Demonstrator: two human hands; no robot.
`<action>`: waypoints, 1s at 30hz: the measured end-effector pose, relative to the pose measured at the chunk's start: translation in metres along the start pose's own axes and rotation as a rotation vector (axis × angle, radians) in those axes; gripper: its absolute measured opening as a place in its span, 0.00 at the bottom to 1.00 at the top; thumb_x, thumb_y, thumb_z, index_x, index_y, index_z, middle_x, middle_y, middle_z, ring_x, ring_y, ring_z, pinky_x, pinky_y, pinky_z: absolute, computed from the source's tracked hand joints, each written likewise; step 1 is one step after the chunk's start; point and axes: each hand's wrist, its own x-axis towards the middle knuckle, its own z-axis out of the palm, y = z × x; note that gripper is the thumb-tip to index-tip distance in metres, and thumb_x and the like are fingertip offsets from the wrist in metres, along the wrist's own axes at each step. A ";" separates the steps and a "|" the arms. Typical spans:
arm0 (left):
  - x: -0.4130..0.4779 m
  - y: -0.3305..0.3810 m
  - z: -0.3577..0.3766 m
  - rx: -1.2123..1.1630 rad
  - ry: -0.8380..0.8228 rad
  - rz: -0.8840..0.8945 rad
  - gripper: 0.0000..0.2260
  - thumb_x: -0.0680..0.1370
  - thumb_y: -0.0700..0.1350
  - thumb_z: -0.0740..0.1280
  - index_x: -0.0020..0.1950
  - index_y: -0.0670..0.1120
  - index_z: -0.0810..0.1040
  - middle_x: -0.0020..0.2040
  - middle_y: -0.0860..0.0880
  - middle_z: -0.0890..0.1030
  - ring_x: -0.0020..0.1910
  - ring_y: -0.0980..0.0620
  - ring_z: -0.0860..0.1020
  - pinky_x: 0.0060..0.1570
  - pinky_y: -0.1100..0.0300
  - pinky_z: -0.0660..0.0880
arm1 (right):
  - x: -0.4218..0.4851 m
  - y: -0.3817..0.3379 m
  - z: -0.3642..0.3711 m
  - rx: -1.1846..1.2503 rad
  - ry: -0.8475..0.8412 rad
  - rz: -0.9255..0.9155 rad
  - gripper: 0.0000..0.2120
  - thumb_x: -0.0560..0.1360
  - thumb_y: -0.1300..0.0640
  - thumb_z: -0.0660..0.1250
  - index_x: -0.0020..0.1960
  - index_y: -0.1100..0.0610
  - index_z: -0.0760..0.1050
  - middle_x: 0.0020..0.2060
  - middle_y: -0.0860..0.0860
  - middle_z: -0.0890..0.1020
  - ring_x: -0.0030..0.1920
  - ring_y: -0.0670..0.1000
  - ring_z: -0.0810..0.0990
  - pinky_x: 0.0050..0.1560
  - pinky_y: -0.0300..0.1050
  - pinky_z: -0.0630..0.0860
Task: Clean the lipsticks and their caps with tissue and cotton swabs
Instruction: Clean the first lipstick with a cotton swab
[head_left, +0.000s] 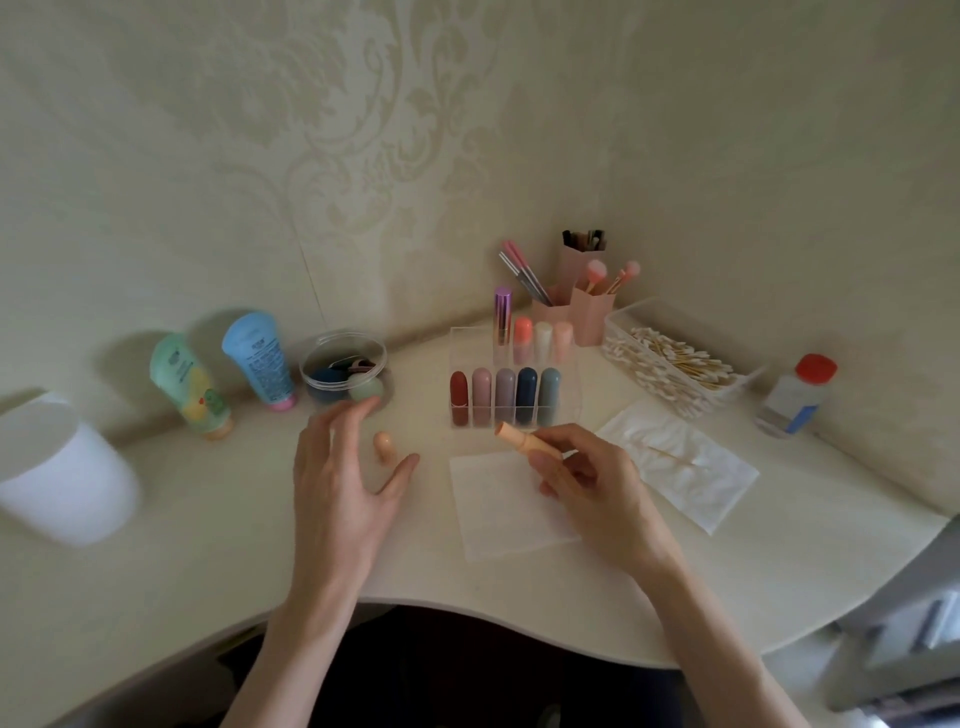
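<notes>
Two tubes (189, 384) stand cap-down by the wall (208, 156) at the left, out of our way. Our left hand (343, 467) is open, fingers spread and holding nothing. The peach cap (384, 447) shows between its thumb and fingers, upright on the surface (208, 519), we judge so it cannot roll. Our right hand (587, 478) grips the uncapped peach lipstick (524, 441), tip toward the organizer (566, 384), over a flat tissue (493, 509) laid, we think, to catch smears. Further right, a second tissue (717, 488) carries a cotton swab (670, 455), close to the swab tray (623, 317).
</notes>
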 end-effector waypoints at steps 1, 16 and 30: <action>0.001 0.005 -0.003 -0.015 0.034 0.030 0.25 0.71 0.44 0.81 0.66 0.42 0.80 0.60 0.43 0.79 0.62 0.43 0.77 0.67 0.54 0.72 | -0.001 0.000 -0.002 -0.008 0.019 -0.016 0.05 0.82 0.58 0.71 0.55 0.48 0.82 0.35 0.42 0.82 0.37 0.46 0.82 0.42 0.38 0.77; -0.002 0.067 0.012 -1.003 -0.187 -0.609 0.07 0.74 0.47 0.76 0.52 0.49 0.89 0.37 0.49 0.82 0.33 0.52 0.73 0.31 0.65 0.69 | 0.001 -0.018 0.027 0.187 -0.078 -0.139 0.13 0.80 0.55 0.72 0.62 0.59 0.83 0.46 0.51 0.87 0.40 0.49 0.84 0.44 0.41 0.80; 0.001 0.067 0.009 -1.027 -0.128 -0.627 0.09 0.71 0.50 0.77 0.47 0.47 0.89 0.34 0.44 0.71 0.32 0.52 0.66 0.34 0.63 0.66 | -0.002 -0.019 0.029 0.413 -0.125 -0.023 0.15 0.77 0.58 0.75 0.58 0.64 0.76 0.41 0.62 0.86 0.37 0.54 0.83 0.41 0.44 0.79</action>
